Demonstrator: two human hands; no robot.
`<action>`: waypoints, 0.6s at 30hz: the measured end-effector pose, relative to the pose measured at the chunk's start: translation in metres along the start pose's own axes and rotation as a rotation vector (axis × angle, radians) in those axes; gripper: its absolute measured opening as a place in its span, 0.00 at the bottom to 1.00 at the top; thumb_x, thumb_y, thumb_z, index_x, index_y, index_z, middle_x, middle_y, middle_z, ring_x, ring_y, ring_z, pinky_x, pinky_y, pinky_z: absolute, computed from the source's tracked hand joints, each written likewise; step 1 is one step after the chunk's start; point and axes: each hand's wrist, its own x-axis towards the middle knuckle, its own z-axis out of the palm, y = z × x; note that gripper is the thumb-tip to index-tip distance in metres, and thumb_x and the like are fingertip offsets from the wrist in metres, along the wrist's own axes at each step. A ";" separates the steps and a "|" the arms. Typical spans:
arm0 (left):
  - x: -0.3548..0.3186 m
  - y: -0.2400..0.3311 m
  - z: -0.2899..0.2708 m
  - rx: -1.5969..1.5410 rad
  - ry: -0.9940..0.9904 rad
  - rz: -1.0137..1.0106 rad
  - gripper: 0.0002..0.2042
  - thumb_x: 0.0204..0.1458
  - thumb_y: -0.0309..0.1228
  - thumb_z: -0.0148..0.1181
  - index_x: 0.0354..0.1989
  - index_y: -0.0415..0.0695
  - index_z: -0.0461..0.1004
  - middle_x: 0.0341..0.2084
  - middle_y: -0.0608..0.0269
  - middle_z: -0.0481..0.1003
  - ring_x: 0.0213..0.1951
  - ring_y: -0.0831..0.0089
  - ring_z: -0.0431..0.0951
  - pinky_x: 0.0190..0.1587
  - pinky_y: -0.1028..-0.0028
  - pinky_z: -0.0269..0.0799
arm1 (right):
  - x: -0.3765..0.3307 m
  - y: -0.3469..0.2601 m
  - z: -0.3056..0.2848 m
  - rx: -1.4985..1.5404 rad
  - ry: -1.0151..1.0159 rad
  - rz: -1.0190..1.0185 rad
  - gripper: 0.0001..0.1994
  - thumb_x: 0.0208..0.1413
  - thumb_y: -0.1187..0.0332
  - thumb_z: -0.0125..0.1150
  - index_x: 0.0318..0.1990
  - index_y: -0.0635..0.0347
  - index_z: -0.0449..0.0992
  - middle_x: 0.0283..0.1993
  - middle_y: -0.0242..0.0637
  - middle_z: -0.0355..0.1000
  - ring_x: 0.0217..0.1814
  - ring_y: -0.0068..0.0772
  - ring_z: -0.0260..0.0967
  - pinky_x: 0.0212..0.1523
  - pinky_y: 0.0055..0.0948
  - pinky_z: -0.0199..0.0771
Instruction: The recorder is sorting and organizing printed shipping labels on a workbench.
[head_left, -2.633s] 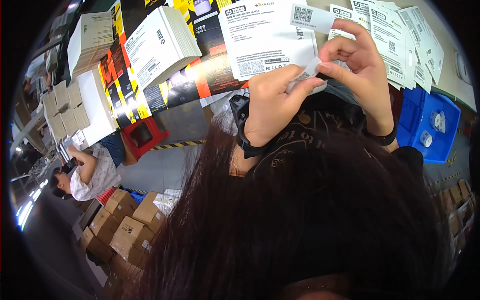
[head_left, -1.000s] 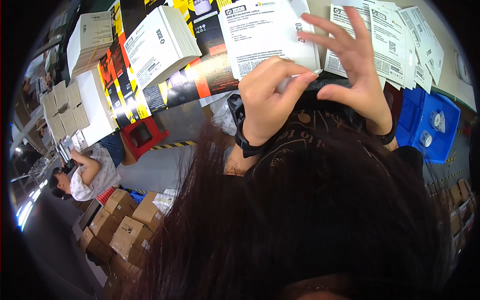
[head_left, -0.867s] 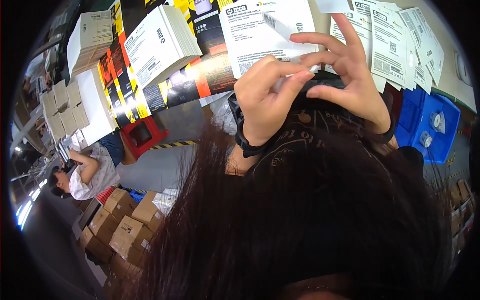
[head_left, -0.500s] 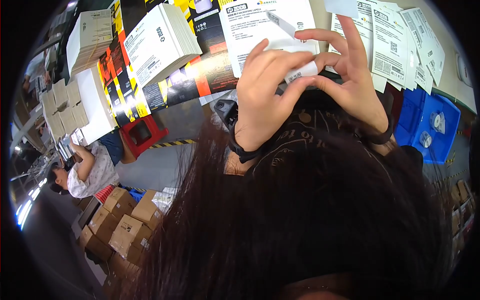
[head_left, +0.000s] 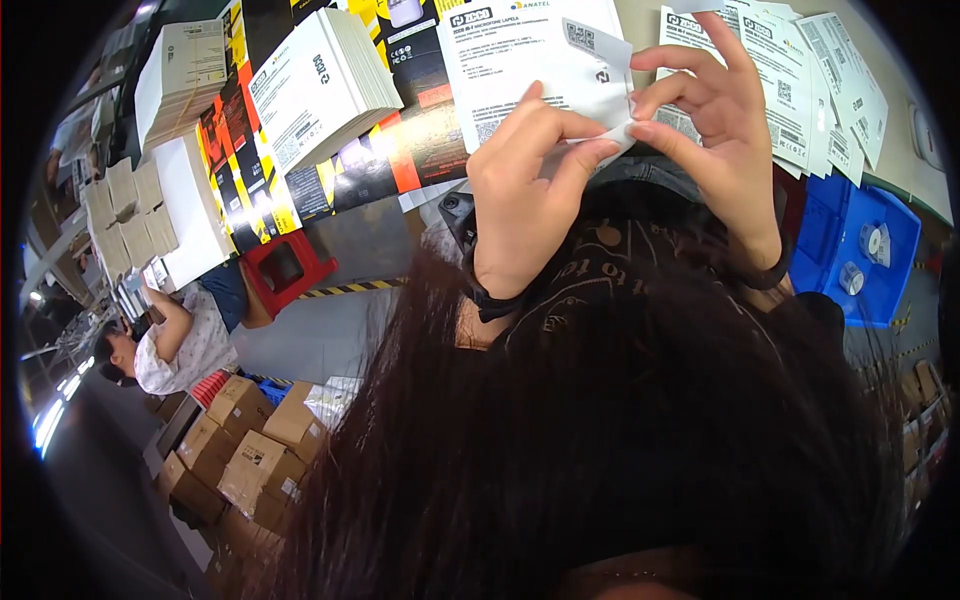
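Left hand (head_left: 525,190) and right hand (head_left: 720,130) pinch between fingertips a small white label (head_left: 598,62) held above the printed sheets (head_left: 520,50): judged featherlight, limp, easily creased, best gripped at a free corner, clear of any adhesive.

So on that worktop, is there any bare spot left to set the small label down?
Little. A tan strip of table shows at the far right, beyond the fanned white sheets. Elsewhere it is crowded: a large white sheet under both hands, black-and-orange flat packs, a stack of white cards. The blue bin holds tape rolls.
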 end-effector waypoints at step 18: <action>0.000 0.006 0.002 -0.067 -0.052 -0.155 0.09 0.38 0.29 0.68 0.25 0.41 0.74 0.17 0.64 0.73 0.18 0.73 0.71 0.23 0.76 0.67 | 0.005 -0.004 0.002 0.085 0.088 0.069 0.48 0.38 0.87 0.63 0.65 0.58 0.38 0.48 0.45 0.59 0.34 0.22 0.67 0.36 0.17 0.72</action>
